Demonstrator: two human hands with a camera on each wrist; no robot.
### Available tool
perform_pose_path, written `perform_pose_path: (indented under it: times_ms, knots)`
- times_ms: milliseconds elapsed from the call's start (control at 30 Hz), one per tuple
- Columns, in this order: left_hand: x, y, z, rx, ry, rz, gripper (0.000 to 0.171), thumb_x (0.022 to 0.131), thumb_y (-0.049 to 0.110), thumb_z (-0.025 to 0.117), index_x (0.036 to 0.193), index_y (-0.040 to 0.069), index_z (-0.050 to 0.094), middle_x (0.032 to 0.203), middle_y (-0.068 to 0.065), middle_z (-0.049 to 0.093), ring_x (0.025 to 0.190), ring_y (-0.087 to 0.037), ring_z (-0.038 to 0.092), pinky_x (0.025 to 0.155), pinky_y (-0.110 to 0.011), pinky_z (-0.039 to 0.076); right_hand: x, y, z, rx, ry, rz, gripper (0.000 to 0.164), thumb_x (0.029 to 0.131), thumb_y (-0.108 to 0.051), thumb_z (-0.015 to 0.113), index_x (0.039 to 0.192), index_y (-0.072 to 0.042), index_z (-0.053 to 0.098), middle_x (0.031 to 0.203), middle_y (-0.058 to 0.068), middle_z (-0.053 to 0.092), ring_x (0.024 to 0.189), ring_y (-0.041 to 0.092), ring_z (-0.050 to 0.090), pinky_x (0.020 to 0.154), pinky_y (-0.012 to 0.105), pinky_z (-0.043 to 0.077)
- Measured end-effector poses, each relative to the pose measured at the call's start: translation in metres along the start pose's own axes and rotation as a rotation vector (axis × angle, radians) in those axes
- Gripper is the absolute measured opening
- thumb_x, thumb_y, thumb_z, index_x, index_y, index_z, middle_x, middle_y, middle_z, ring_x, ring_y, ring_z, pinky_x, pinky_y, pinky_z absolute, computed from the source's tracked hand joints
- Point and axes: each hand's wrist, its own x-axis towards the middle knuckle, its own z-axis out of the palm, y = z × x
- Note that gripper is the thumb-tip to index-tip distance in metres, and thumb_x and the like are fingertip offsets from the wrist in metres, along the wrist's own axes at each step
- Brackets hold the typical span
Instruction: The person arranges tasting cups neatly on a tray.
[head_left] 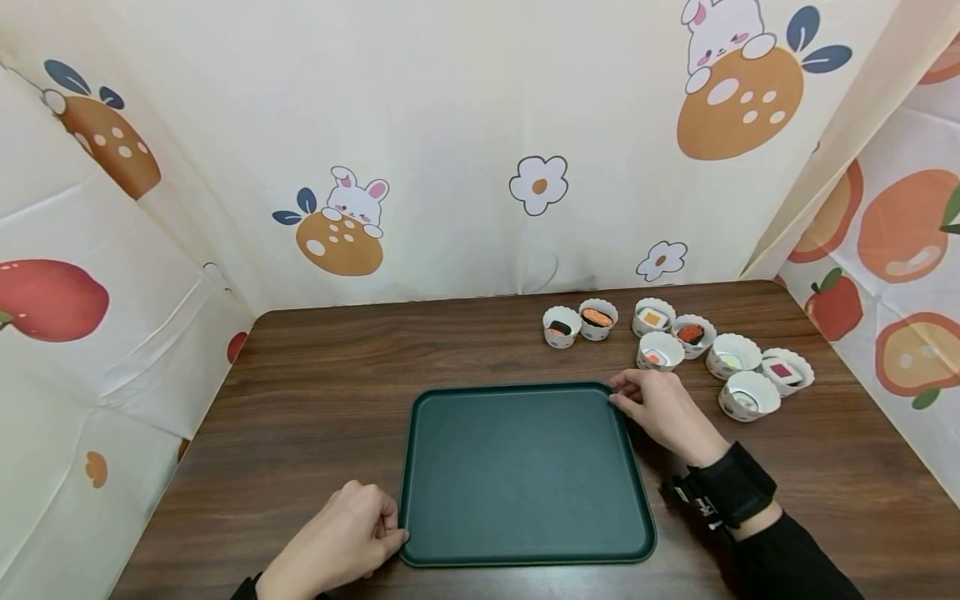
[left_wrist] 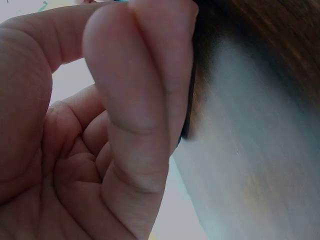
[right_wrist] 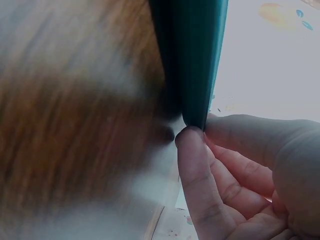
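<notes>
A dark green rectangular tray (head_left: 528,475) lies on the wooden table in front of me. At its near left corner, my left hand (head_left: 341,533) pinches the rim between thumb and curled fingers. My right hand (head_left: 671,412) pinches the far right corner; in the right wrist view the thumb and a finger (right_wrist: 192,155) meet at the end of the green rim (right_wrist: 202,65). In the left wrist view the left fingers (left_wrist: 130,85) are pressed together and hide most of what lies between them.
Several white scalloped cups with small sushi pieces stand beyond my right hand, among them one with a red-topped piece (head_left: 692,335) and an unclear one nearest me (head_left: 748,397). Two more cups, one being (head_left: 598,320), stand behind the tray. Patterned cloth (head_left: 450,150) walls the table (head_left: 315,400).
</notes>
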Motion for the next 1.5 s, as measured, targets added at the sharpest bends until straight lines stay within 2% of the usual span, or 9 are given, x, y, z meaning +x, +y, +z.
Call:
perform_pose_path:
  times_ms: [133, 400, 633, 800, 933, 1167, 1367, 1500]
  knots:
    - [0.001, 0.001, -0.001, 0.023, -0.006, 0.004, 0.043, 0.093, 0.011, 0.081, 0.06, 0.024, 0.058, 0.056, 0.017, 0.043, 0.049, 0.005, 0.039, 0.052, -0.018, 0.038, 0.0, 0.0, -0.001, -0.003, 0.005, 0.003, 0.012, 0.098, -0.006, 0.075, 0.108, 0.0, 0.078, 0.094, 0.009, 0.079, 0.084, 0.018, 0.074, 0.071, 0.033, 0.059]
    - [0.006, 0.005, -0.009, 0.032, -0.065, 0.008, 0.042, 0.096, 0.016, 0.08, 0.061, 0.023, 0.057, 0.056, 0.016, 0.042, 0.048, 0.004, 0.041, 0.05, -0.018, 0.036, -0.003, -0.001, -0.008, -0.002, 0.01, 0.005, 0.013, 0.099, -0.014, 0.077, 0.108, -0.005, 0.079, 0.091, 0.003, 0.078, 0.081, 0.012, 0.07, 0.069, 0.028, 0.055]
    - [0.018, 0.015, -0.021, 0.122, -0.031, 0.074, 0.035, 0.097, 0.018, 0.08, 0.07, 0.025, 0.059, 0.059, 0.016, 0.047, 0.051, 0.004, 0.043, 0.051, -0.018, 0.038, -0.006, -0.003, -0.019, 0.0, 0.023, 0.024, 0.013, 0.1, -0.017, 0.075, 0.109, -0.008, 0.079, 0.09, 0.001, 0.077, 0.079, 0.01, 0.067, 0.069, 0.026, 0.053]
    - [0.033, 0.025, -0.031, 0.157, 0.03, 0.109, 0.022, 0.098, 0.02, 0.08, 0.082, 0.022, 0.064, 0.064, 0.014, 0.052, 0.054, 0.003, 0.044, 0.052, -0.02, 0.039, -0.005, -0.006, -0.022, -0.007, 0.01, -0.004, 0.015, 0.101, -0.018, 0.075, 0.111, -0.007, 0.079, 0.093, 0.001, 0.077, 0.083, 0.011, 0.068, 0.071, 0.028, 0.054]
    - [0.048, 0.035, -0.037, 0.202, 0.102, 0.153, 0.011, 0.098, 0.02, 0.081, 0.098, 0.015, 0.071, 0.07, 0.012, 0.057, 0.057, 0.004, 0.046, 0.054, -0.02, 0.043, -0.005, -0.01, -0.025, -0.017, 0.025, -0.027, 0.014, 0.101, -0.018, 0.075, 0.111, -0.008, 0.079, 0.093, 0.0, 0.076, 0.083, 0.011, 0.067, 0.072, 0.028, 0.054]
    - [0.081, 0.05, -0.039, 0.281, 0.198, 0.203, 0.025, 0.095, 0.02, 0.083, 0.115, 0.008, 0.072, 0.079, 0.007, 0.063, 0.066, 0.0, 0.053, 0.061, -0.02, 0.046, -0.001, -0.018, -0.031, -0.013, 0.034, -0.043, 0.014, 0.102, -0.02, 0.074, 0.11, -0.01, 0.08, 0.093, -0.001, 0.076, 0.084, 0.011, 0.066, 0.074, 0.03, 0.053]
    - [0.106, 0.061, -0.038, 0.309, 0.22, 0.26, 0.031, 0.095, 0.021, 0.084, 0.12, 0.007, 0.072, 0.085, -0.003, 0.068, 0.072, -0.007, 0.056, 0.065, -0.022, 0.047, 0.002, -0.024, -0.035, -0.002, 0.045, -0.053, 0.014, 0.102, -0.02, 0.075, 0.11, -0.009, 0.079, 0.093, 0.0, 0.076, 0.085, 0.012, 0.067, 0.077, 0.031, 0.054]
    - [0.119, 0.067, -0.039, 0.307, 0.238, 0.263, 0.034, 0.095, 0.022, 0.084, 0.123, 0.007, 0.072, 0.091, -0.006, 0.071, 0.078, -0.013, 0.061, 0.068, -0.024, 0.05, 0.003, -0.028, -0.036, 0.008, 0.05, -0.06, 0.016, 0.102, -0.022, 0.075, 0.111, -0.009, 0.079, 0.094, 0.001, 0.076, 0.086, 0.013, 0.067, 0.077, 0.032, 0.054]
